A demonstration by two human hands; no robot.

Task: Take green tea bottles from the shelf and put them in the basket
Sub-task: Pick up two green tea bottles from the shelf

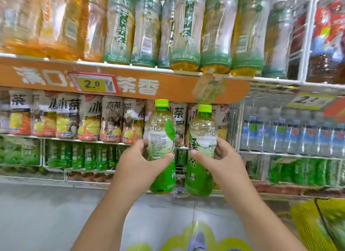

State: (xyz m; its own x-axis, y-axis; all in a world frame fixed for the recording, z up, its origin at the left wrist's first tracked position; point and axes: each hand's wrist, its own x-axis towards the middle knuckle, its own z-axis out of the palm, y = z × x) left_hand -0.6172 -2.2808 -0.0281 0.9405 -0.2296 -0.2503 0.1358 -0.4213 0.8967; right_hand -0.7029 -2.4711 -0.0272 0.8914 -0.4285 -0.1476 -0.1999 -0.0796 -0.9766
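Gripping two green tea bottles [162,146], upright.

Bright, even shop light fills the view, with soft glare on the clear bottles [186,30] above the fingers [169,156] and almost no hard shadows. The two bottles held by the fingers are fairly sharp, while the shelves [123,86] far left and right of them smear with blur. The wide lens bows the shelf edges toward the corners.
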